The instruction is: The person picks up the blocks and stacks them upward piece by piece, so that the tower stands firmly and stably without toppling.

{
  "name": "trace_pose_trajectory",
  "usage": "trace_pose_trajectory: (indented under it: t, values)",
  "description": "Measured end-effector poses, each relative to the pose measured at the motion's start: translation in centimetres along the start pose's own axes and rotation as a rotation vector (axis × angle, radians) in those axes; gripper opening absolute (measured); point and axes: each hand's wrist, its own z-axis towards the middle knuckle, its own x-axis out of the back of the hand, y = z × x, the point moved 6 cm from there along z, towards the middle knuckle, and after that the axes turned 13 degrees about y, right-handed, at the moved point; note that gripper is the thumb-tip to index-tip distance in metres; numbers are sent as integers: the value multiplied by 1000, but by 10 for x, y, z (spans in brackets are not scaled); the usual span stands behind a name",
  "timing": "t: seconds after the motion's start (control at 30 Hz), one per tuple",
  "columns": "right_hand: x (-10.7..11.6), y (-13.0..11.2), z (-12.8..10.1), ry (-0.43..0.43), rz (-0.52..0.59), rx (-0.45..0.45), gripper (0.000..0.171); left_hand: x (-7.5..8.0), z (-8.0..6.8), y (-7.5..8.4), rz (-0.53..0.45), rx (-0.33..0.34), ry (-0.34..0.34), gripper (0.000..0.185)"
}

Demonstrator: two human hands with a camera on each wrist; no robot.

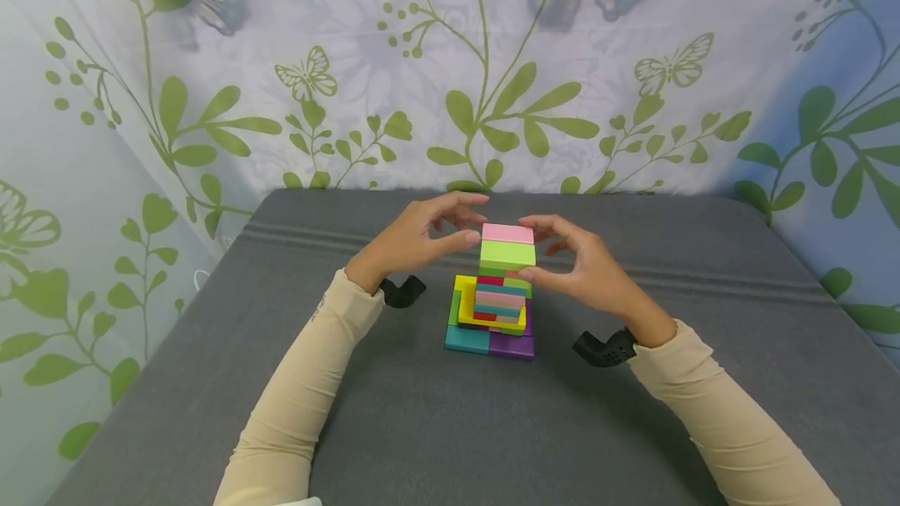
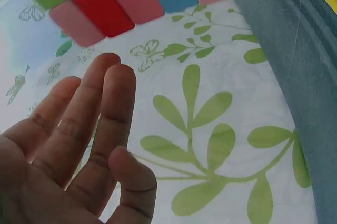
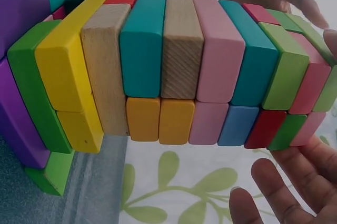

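Observation:
A tower of coloured wooden blocks (image 1: 498, 298) stands upright on the grey table. A pink block (image 1: 508, 233) and a light green block (image 1: 508, 254) lie side by side on its top. My left hand (image 1: 430, 239) is just left of the top, thumb and forefinger spread; its fingers (image 2: 117, 98) stay a little apart from the blocks in the left wrist view. My right hand (image 1: 582, 264) is at the right side of the top, forefinger by the pink block, thumb overlapping the light green one's lower corner. Its fingertips (image 3: 310, 153) meet the tower's upper end in the right wrist view.
The wider base of the tower has teal (image 1: 467, 339) and purple blocks (image 1: 512, 346). Black wrist mounts (image 1: 402, 292) sit on both wrists, below and beside the tower. A curtain with green leaves and butterflies (image 1: 450, 61) hangs behind the grey table (image 1: 422, 428).

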Motion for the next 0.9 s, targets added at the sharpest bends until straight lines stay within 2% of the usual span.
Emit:
trace_pose_trajectory:
  t: [0.07, 0.13, 0.23, 0.33, 0.5, 0.67, 0.8, 0.9]
  values:
    - [0, 0, 0, 1, -3, -9, 60, 7, -3, -3, -11, 7, 18, 75]
    - [-1, 1, 0, 3, -4, -13, 60, 14, -6, -7, -1, 25, 35, 62]
    - [-1, 1, 0, 8, -4, -14, 60, 27, -15, -17, 50, 82, 48, 46]
    - [-1, 1, 0, 12, -2, -9, 59, 39, -25, -31, 120, 155, 41, 43]
    - [0, 0, 0, 17, 2, -1, 59, 59, -46, -63, 237, 274, -39, 39]
    - [1, 0, 0, 18, 3, 0, 58, 77, -73, -95, 285, 440, -156, 40]
    - [1, 0, 0, 17, 7, 1, 57, 89, -91, -113, 322, 559, -190, 46]
    - [0, 0, 0, 17, 10, 0, 57, 93, -100, -120, 374, 608, -199, 46]
